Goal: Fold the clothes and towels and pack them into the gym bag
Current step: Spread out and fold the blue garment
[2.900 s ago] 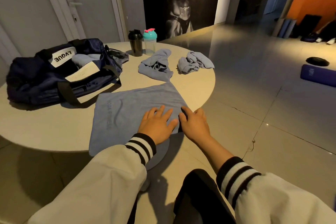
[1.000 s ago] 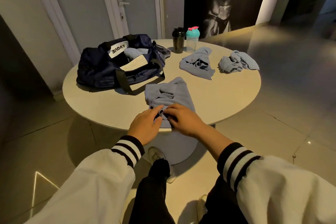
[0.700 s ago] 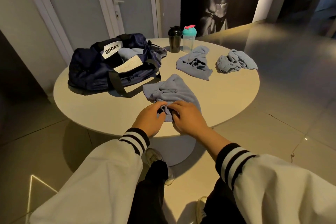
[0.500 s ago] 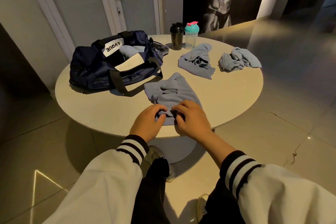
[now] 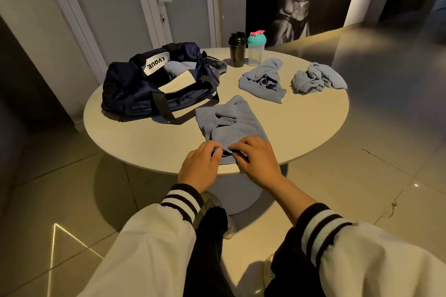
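Observation:
A blue towel [image 5: 231, 125] lies bunched and partly folded at the near edge of the round table [image 5: 301, 125]. My left hand [image 5: 200, 166] and my right hand [image 5: 257, 160] both pinch its near hem, fingers curled into the cloth. The navy gym bag [image 5: 144, 89] stands open at the table's left, with blue cloth inside. Two more crumpled blue towels lie further back: one in the middle [image 5: 263, 83], one at the right [image 5: 316, 78].
A black shaker bottle [image 5: 237, 49] and a teal-lidded shaker bottle [image 5: 256, 48] stand at the table's far edge. The bag's black strap [image 5: 166, 109] trails onto the table beside the towel. Doors and a wall stand behind; tiled floor surrounds the table.
The towel, spread flat 2.9 s ago, is now bunched into a narrower heap. Both hands went from lying flat on it to pinching its near hem. The view has pulled back.

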`<state>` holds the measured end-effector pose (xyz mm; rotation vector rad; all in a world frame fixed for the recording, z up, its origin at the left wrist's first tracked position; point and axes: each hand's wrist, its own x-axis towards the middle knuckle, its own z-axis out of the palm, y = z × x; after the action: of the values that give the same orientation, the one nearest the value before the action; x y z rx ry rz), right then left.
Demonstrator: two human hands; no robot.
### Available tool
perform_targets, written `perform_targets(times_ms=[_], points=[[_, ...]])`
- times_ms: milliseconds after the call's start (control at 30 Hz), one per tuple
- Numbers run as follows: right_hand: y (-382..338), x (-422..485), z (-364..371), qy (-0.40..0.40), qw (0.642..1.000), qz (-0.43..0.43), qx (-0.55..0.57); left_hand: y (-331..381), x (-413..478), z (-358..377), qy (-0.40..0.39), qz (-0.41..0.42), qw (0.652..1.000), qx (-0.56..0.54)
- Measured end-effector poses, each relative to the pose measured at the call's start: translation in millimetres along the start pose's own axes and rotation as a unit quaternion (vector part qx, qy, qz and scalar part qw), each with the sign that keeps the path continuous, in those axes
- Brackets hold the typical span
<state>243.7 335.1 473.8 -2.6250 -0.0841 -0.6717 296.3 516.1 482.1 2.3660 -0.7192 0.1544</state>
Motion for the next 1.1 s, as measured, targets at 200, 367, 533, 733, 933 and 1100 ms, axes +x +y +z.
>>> perform_targets(times_ms=[200,367,533,733,933,1100], points=[[-8,-3,-6,0.001,1.000,0.016,0.012,9,-2,-2,-0.001,-0.040,0.999,-0.018],[-12,-1,-8,-0.043,0.999,0.012,-0.009,21,-6,8,0.046,-0.052,0.997,0.038],[-22,6,-12,-0.052,0.997,0.011,-0.055,21,-7,9,0.062,-0.063,0.996,0.031],[-25,2,-10,0.023,0.999,-0.010,-0.024,21,-8,9,0.058,-0.054,0.996,0.043],[-28,-7,-14,0.016,0.997,0.021,-0.074,23,-11,6,0.047,-0.041,0.995,0.073],[-21,-20,-11,0.033,0.999,0.011,-0.041,24,-10,4,0.041,-0.040,0.996,0.067]])
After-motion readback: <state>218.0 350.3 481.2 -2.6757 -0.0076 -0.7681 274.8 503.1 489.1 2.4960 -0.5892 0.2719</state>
